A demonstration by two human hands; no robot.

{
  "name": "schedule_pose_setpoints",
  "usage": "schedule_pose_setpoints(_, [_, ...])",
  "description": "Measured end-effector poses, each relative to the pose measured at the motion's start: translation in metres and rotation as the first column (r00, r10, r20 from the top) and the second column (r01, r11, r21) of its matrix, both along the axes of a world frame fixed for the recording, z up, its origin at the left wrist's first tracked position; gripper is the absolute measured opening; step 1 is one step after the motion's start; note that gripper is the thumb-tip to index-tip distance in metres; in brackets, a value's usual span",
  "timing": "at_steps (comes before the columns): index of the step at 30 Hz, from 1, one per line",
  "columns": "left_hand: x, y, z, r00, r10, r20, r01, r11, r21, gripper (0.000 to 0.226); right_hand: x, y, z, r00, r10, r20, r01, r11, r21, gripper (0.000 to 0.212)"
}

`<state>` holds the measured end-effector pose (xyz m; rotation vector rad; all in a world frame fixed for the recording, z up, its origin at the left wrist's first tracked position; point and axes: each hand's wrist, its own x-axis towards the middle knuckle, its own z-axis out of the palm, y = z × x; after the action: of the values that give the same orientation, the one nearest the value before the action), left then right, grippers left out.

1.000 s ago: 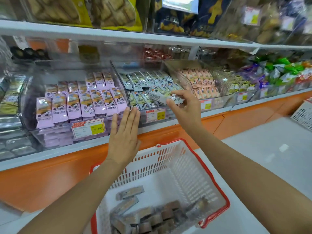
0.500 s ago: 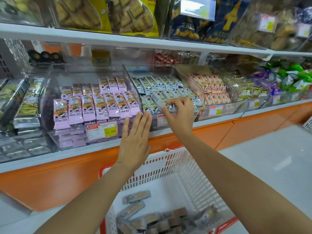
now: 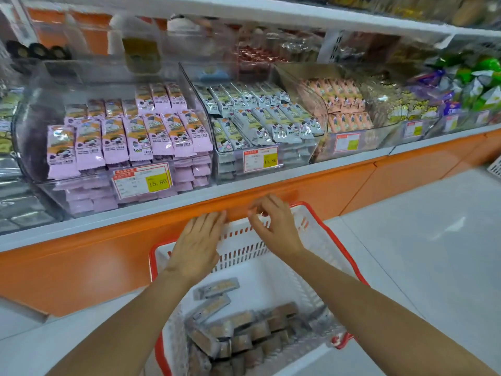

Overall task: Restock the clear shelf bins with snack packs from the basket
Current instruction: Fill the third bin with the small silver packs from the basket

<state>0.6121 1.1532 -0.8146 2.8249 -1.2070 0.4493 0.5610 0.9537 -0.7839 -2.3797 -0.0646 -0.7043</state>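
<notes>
A white basket with a red rim (image 3: 336,241) stands on the floor below the shelf, with several grey snack packs (image 3: 244,329) piled in its near half. Both hands hover over the basket's far edge. My left hand (image 3: 196,246) is flat with fingers together and holds nothing. My right hand (image 3: 273,223) has loosely curled fingers and is empty too. Above, a clear bin (image 3: 298,156) holds rows of grey-white snack packs (image 3: 260,118). Left of it, another clear bin (image 3: 35,123) is filled with purple packs (image 3: 124,137).
An orange panel (image 3: 81,261) runs under the white shelf edge (image 3: 135,210). Further right are bins of pink packs (image 3: 341,104) and mixed candy (image 3: 461,85). Yellow price tags (image 3: 260,158) hang on the bin fronts. Grey floor (image 3: 420,240) spreads to the right.
My right hand has let go of the grey pack in the middle bin. Both hands have dropped from the bins down to the basket's far rim.
</notes>
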Motion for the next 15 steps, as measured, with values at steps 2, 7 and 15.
schedule_pose_setpoints(2, [-0.001, 0.009, -0.015, 0.996, 0.062, -0.057, -0.062, 0.998, 0.012, 0.102, -0.005, 0.0, -0.033, 0.981, 0.027, -0.194, -0.014, 0.998, 0.066, 0.022])
schedule_pose_setpoints(7, [-0.001, 0.034, -0.052, 0.992, 0.098, -0.077, -0.091, 0.992, 0.082, 0.102, -0.019, 0.006, -0.117, 0.849, 0.023, -0.528, 0.042, 0.993, 0.111, 0.022])
schedule_pose_setpoints(15, [-0.002, 0.031, -0.072, 0.989, 0.126, -0.071, -0.119, 0.988, 0.102, 0.089, -0.027, 0.02, -0.206, 0.574, 0.103, -0.812, 0.088, 0.978, 0.187, 0.045])
